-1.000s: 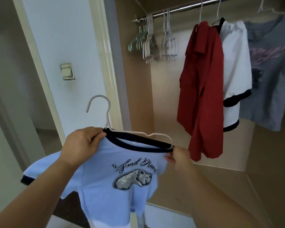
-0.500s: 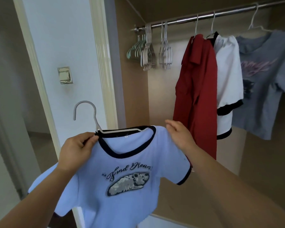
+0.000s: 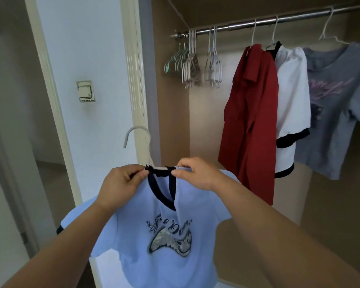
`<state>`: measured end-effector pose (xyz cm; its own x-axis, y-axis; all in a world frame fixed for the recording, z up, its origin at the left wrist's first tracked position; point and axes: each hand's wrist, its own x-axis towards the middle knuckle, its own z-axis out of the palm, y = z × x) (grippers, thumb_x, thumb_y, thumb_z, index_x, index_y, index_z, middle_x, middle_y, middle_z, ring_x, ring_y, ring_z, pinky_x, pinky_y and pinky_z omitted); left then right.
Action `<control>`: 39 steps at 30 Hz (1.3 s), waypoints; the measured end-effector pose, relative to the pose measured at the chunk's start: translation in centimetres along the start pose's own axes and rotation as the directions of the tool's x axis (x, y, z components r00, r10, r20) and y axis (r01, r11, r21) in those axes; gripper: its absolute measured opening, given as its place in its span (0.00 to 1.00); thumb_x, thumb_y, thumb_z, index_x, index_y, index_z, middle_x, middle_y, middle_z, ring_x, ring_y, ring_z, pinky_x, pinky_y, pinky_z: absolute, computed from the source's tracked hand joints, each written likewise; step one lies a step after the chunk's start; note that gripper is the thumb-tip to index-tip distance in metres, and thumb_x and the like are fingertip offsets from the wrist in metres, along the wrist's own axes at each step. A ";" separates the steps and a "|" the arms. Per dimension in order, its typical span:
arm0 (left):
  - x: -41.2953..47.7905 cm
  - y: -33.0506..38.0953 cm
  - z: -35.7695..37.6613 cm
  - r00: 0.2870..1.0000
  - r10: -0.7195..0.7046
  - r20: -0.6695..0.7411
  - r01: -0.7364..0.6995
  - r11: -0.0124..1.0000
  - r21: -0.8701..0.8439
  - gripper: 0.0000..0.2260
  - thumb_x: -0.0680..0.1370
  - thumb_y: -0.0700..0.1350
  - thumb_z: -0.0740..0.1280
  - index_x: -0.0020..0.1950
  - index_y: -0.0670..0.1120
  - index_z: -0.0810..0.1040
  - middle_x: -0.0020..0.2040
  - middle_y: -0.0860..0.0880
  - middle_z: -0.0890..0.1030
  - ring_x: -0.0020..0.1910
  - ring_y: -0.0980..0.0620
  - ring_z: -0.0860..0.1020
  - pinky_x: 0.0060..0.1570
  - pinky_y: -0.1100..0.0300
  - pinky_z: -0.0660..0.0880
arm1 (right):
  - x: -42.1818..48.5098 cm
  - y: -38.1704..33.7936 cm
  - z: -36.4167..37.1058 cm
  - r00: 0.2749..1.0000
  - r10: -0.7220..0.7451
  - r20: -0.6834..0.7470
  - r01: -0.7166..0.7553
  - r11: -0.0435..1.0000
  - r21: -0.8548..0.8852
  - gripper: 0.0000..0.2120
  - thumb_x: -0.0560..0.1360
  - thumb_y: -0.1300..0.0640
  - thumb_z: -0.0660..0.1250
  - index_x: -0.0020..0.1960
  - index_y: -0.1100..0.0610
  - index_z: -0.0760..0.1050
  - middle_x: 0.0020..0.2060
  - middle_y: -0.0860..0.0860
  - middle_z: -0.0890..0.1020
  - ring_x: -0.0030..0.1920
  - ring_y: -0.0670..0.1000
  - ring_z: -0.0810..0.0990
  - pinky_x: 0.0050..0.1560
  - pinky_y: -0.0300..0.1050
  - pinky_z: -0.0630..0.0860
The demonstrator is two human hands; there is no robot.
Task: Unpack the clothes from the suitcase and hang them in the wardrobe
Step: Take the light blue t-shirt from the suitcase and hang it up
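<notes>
A light blue T-shirt (image 3: 154, 235) with a dark collar and a printed front hangs on a white hanger (image 3: 136, 132) in front of the open wardrobe. My left hand (image 3: 121, 183) pinches the collar and the hanger's neck on the left. My right hand (image 3: 195, 173) pinches the collar and the hanger's arm on the right, so the neck opening is bunched narrow between the two hands. The hanger's hook stands up free, well below the metal rail (image 3: 258, 20). No suitcase is in view.
On the rail hang a red shirt (image 3: 249, 121), a white T-shirt with dark trim (image 3: 291, 96) and a grey printed T-shirt (image 3: 337, 104). Several empty hangers (image 3: 191, 67) cluster at the rail's left end. A white door frame (image 3: 133, 80) and a wall switch (image 3: 85, 91) stand left.
My right hand has moved from the shirt's right shoulder in to the collar, close to my left hand. The collar is now bunched, and the shirt hangs lower on the hanger.
</notes>
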<state>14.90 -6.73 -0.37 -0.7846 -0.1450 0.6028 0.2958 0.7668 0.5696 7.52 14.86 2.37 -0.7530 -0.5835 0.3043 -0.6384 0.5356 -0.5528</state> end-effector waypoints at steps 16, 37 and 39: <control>-0.3 -3.5 -2.1 0.972 -0.203 0.118 0.196 0.978 0.067 0.10 0.80 0.48 0.62 0.57 0.49 0.80 0.54 0.56 0.78 0.55 0.57 0.74 0.55 0.63 0.67 | 0.7 6.4 -2.7 0.965 0.128 -0.227 -0.088 0.980 0.180 0.13 0.71 0.45 0.71 0.34 0.53 0.81 0.25 0.46 0.75 0.30 0.47 0.72 0.37 0.47 0.68; 2.6 0.2 2.1 0.973 0.067 0.219 -0.102 0.983 0.154 0.09 0.79 0.46 0.64 0.56 0.48 0.79 0.47 0.53 0.80 0.46 0.52 0.76 0.49 0.57 0.72 | -0.4 6.6 -2.9 0.960 0.185 -0.211 -0.125 0.955 0.270 0.17 0.71 0.46 0.72 0.34 0.59 0.79 0.29 0.54 0.73 0.31 0.51 0.69 0.36 0.47 0.66; 3.0 0.9 2.7 0.983 0.036 0.183 -0.060 0.990 0.126 0.07 0.79 0.44 0.63 0.45 0.44 0.79 0.36 0.49 0.78 0.35 0.50 0.74 0.39 0.58 0.69 | -0.5 6.4 -2.9 0.962 0.180 -0.205 -0.123 0.957 0.263 0.22 0.72 0.45 0.70 0.30 0.62 0.74 0.27 0.54 0.69 0.29 0.52 0.66 0.35 0.46 0.64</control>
<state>11.31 -4.75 0.47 -0.8597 -0.0006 0.5107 0.2715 0.8465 0.4579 3.35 20.31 0.93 -0.8721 -0.3398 0.3520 -0.4762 0.4241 -0.7704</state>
